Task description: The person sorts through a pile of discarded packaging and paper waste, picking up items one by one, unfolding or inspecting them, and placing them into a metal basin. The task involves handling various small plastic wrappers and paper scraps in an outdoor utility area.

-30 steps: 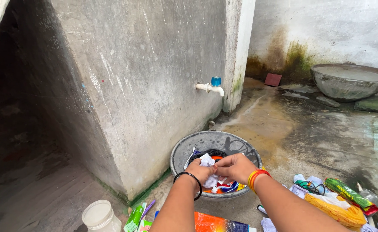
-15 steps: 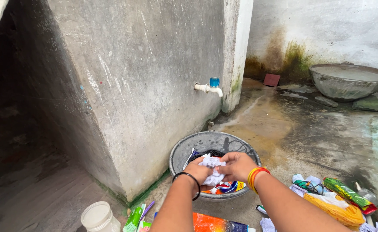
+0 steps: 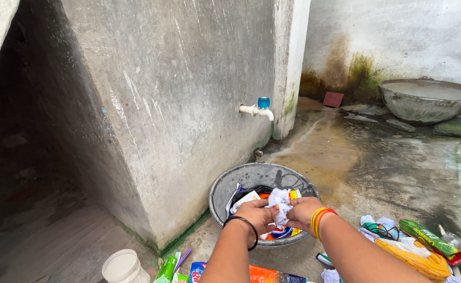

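Both my hands hold a crumpled white scrap of paper or plastic point(image 3: 279, 202) over a round grey metal basin point(image 3: 230, 184). My left hand point(image 3: 255, 213), with a black bangle on the wrist, pinches its left side. My right hand point(image 3: 302, 209), with orange and yellow bangles, grips its right side. The basin holds several colourful wrappers and packets beneath the scrap.
A white tap with a blue top point(image 3: 257, 108) sticks out of the grey concrete wall above the basin. Wrappers and packets point(image 3: 414, 246) litter the wet floor at right. A white plastic jar point(image 3: 121, 266) stands lower left. A large stone bowl point(image 3: 429, 99) sits far right.
My hands have stayed over the basin, working the white scrap between the fingers; it looks more bunched up now. The view has shifted slightly.
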